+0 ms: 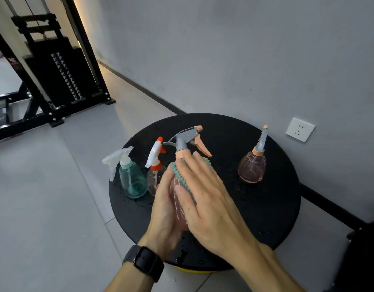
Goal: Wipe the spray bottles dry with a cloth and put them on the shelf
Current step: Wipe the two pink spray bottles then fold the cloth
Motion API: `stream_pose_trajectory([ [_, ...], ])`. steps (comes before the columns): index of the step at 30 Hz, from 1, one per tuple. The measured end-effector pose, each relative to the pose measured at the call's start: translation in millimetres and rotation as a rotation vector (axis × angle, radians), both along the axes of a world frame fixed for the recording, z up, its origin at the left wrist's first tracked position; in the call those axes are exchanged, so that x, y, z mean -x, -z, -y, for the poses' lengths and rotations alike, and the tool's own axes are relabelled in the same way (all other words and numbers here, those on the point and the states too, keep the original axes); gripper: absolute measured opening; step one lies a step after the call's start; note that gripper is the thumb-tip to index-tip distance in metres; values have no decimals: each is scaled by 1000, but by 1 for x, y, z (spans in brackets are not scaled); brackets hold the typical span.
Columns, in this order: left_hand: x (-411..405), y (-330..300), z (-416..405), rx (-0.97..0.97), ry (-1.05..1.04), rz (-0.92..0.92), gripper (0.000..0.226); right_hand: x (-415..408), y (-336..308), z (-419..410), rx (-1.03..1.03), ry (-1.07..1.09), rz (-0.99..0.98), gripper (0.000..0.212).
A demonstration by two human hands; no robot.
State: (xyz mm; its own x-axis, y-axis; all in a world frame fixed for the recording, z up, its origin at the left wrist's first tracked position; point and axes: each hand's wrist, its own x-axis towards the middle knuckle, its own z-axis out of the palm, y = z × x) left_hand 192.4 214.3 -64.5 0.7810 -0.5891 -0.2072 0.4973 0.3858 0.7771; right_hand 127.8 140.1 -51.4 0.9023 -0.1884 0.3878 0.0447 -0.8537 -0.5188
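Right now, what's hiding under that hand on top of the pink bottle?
Under the right hand a green bumpy cloth peeks out, pressed against the pink bottle. The left hand holds the bottle from the other side. Most of the cloth and the bottle's far side are covered.

The single head-worn camera is looking forward and steeply down, sitting close above the round black table (266, 207) and taking in floor and wall beyond.

No text, label, brand or number can be read on anything in view
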Motion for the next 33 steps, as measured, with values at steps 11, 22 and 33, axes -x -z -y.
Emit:
stream_pose_trajectory([
  [11,-9,7,0,-8,61,-52,47,4,15,-6,-2,56,49,49],
  [22,9,-3,-1,-172,128,20,47,-5,-4,12,-183,11,-118,46],
  [33,-6,7,-1,-25,19,6,47,-5,2,4,-211,-15,-45,49],
])
